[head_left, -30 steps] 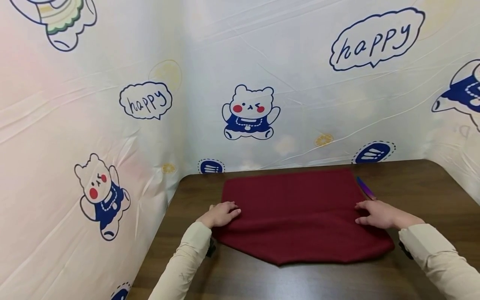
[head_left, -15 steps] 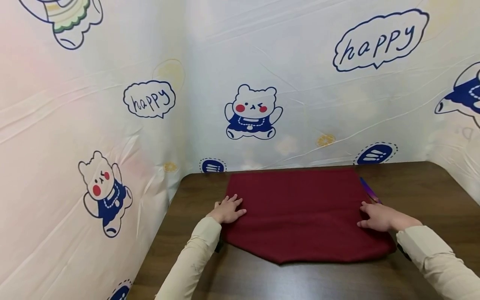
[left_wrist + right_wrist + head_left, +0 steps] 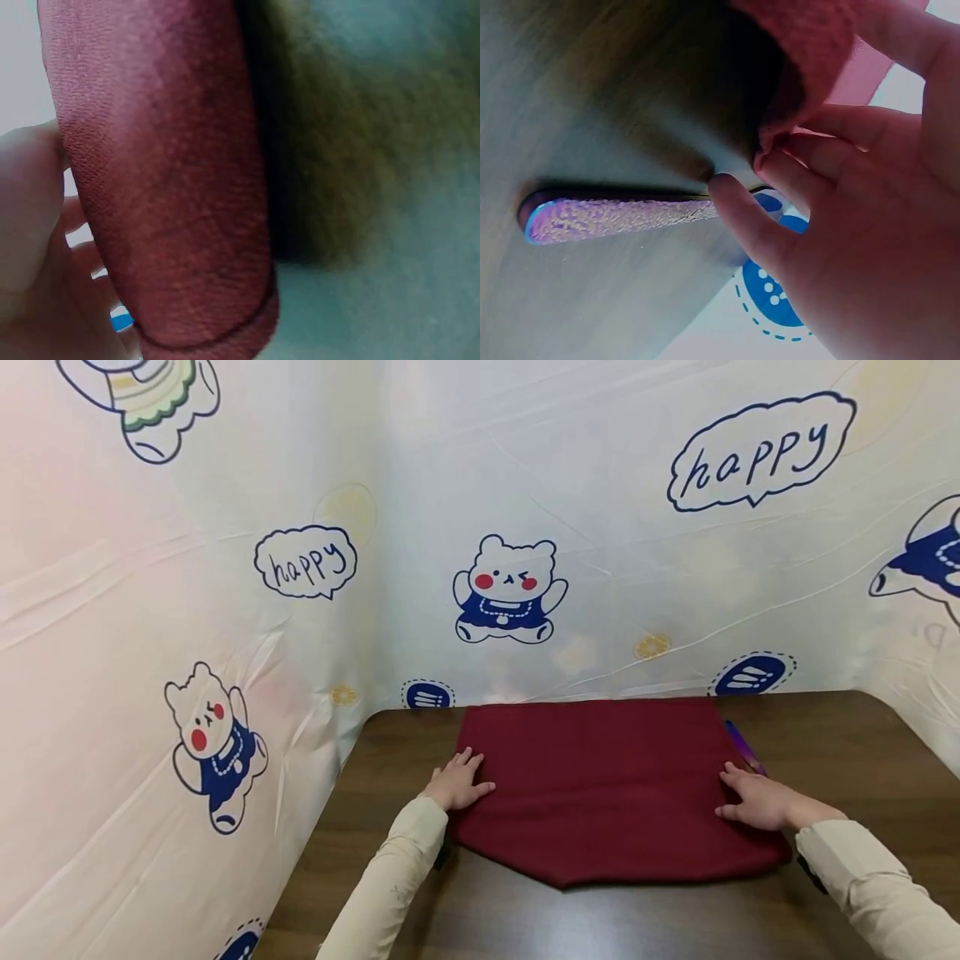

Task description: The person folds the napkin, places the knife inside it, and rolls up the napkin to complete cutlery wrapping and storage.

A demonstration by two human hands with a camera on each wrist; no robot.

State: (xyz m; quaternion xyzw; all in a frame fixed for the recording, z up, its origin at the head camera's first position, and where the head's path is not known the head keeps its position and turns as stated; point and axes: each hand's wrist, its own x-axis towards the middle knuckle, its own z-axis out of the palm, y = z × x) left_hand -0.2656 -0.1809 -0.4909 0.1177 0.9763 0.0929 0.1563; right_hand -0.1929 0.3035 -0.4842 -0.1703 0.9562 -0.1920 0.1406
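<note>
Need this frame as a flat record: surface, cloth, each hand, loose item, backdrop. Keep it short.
surface: brown wood-grain table
cloth: dark red, lying on the table, lightly creased
left hand: resting on the cloth's left side
right hand: touching the cloth's right edge
loose item: slender, purple-blue, beside the right hand; type unclear
backdrop: pale sheet printed with bears and "happy" bubbles

A pale, bear-printed sheet (image 3: 615, 593) hangs behind the brown wooden table (image 3: 847, 739).
</note>
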